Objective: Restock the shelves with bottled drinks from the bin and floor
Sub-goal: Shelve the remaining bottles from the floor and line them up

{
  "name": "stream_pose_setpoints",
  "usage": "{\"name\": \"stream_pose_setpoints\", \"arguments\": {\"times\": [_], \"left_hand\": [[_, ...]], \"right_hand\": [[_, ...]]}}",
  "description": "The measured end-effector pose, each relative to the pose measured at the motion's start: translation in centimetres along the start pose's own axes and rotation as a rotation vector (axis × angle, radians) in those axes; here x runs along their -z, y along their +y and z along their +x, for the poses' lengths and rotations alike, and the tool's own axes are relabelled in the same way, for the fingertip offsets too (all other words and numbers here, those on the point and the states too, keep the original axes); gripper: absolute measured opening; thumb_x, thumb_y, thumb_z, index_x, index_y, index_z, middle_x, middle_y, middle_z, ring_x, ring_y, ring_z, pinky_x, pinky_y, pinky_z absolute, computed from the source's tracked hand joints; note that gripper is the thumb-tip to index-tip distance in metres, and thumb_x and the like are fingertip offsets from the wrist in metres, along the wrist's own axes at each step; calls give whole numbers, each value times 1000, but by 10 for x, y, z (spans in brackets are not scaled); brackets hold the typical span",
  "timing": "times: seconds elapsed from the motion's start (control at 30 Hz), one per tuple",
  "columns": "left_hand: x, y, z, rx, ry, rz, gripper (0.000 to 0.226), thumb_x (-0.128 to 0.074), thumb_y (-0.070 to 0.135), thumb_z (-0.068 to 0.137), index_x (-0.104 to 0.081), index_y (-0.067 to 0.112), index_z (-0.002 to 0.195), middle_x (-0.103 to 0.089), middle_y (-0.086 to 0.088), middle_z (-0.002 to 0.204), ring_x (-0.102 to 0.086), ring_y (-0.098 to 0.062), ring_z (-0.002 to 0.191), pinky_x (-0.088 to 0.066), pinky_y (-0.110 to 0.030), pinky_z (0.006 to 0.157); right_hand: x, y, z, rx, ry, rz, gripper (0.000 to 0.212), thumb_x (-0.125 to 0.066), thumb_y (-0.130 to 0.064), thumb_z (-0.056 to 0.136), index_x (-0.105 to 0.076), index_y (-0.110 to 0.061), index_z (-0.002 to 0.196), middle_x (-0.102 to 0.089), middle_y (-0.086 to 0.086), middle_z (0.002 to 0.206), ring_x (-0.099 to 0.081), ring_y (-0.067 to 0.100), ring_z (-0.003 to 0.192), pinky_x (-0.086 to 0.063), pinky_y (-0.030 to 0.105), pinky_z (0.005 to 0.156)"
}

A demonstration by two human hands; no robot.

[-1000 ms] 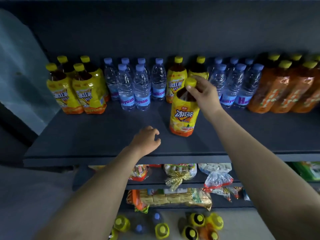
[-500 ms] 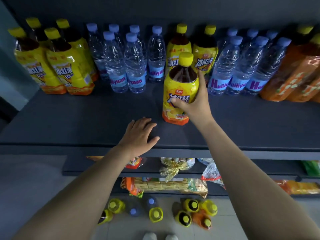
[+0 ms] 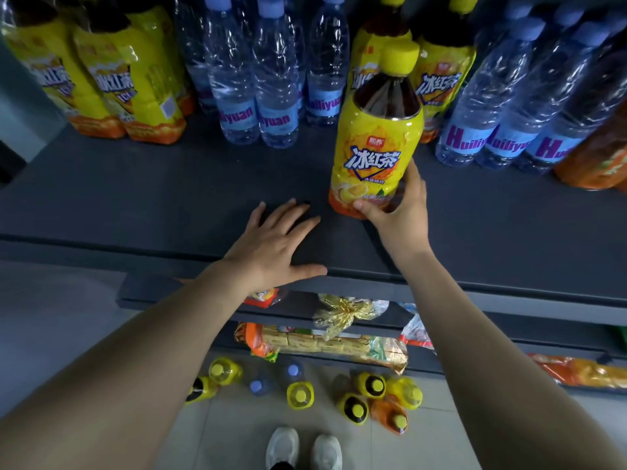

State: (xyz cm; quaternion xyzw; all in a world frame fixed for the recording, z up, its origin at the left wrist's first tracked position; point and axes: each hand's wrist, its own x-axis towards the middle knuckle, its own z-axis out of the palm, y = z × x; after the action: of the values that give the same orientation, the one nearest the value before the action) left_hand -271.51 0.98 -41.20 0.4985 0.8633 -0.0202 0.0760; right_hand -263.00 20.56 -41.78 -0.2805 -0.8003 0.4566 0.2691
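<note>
Dark shelf [image 3: 135, 205] holds rows of drinks; your right hand [image 3: 397, 215] grips the iced tea bottle [image 3: 375, 144] near its base, upright on the shelf. Your left hand [image 3: 274, 245] rests flat, fingers spread.

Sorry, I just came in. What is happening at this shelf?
A person is stocking a dark shelf with drinks. The right hand grips an upright iced tea bottle near its base, in front of two similar bottles between rows of water bottles. The left hand lies flat and open on the shelf's front edge. More bottles stand on the floor below, near the person's shoes.
</note>
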Motion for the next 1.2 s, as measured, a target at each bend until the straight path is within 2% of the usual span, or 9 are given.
{"name": "stream_pose_setpoints", "arguments": {"times": [0.1,0.37,0.53,0.63,0.8,0.9,0.97,1.1,1.2], "left_hand": [[-1,0,1,-1,-20,6,105,0,81,60,-6,27,149,0,3,158,7,-15,146,1,-50,117],[-4,-2,3,15,18,-38,97,-3,81,64,-8,32,148,-1,6,158,6,-13,146,2,-47,118],[-3,-2,3,19,23,-58,101,0,87,62,-10,34,148,-2,7,157,5,-13,146,2,-46,118],[-4,-2,4,11,60,-60,105,8,88,62,-16,32,147,-10,5,157,-1,-15,146,-2,-47,118],[-6,-3,4,9,82,-67,102,-1,89,65,-23,31,146,-18,4,156,-8,-15,146,-5,-48,118],[-7,-3,3,7,90,-62,101,3,87,67,-29,29,144,-25,3,154,-15,-17,145,-11,-50,117],[-7,-3,3,7,92,-59,101,4,86,67,-28,29,144,-25,2,154,-15,-18,145,-11,-50,117],[-6,-3,3,8,87,-59,103,7,87,66,-26,29,145,-22,3,155,-12,-17,146,-9,-48,117],[-7,-3,3,10,94,-57,103,6,87,65,-23,30,146,-19,3,156,-10,-16,146,-7,-47,118]], "right_hand": [[-1,-1,13,8,-14,-7,95,-82,-26,67,-29,-20,145,-42,1,128,-45,19,124,-40,43,105],[-11,0,52,-8,-7,-24,90,-80,-26,71,-29,-20,146,-43,1,130,-47,17,121,-43,40,103],[-15,2,73,-37,8,14,85,-79,-24,73,-32,-19,143,-49,-2,133,-51,11,116,-43,24,97],[-18,4,86,-65,15,38,81,-79,-24,73,-34,-16,140,-54,-2,131,-51,11,118,-42,24,99],[-22,6,105,-72,16,34,80,-79,-23,73,-34,-16,140,-53,-3,133,-50,13,120,-41,28,103],[-24,10,107,-72,17,34,81,-78,-23,74,-33,-17,141,-52,-2,134,-49,12,121,-39,21,99],[-24,10,107,-76,10,32,82,-77,-24,75,-31,-17,143,-51,-2,135,-49,12,121,-37,19,96],[-22,8,106,-81,-6,18,84,-76,-24,77,-28,-18,145,-51,-3,137,-48,13,124,-38,23,103],[-19,6,106,-92,-29,7,83,-75,-24,78,-27,-19,146,-52,-2,135,-48,13,124,-38,23,102]]}}
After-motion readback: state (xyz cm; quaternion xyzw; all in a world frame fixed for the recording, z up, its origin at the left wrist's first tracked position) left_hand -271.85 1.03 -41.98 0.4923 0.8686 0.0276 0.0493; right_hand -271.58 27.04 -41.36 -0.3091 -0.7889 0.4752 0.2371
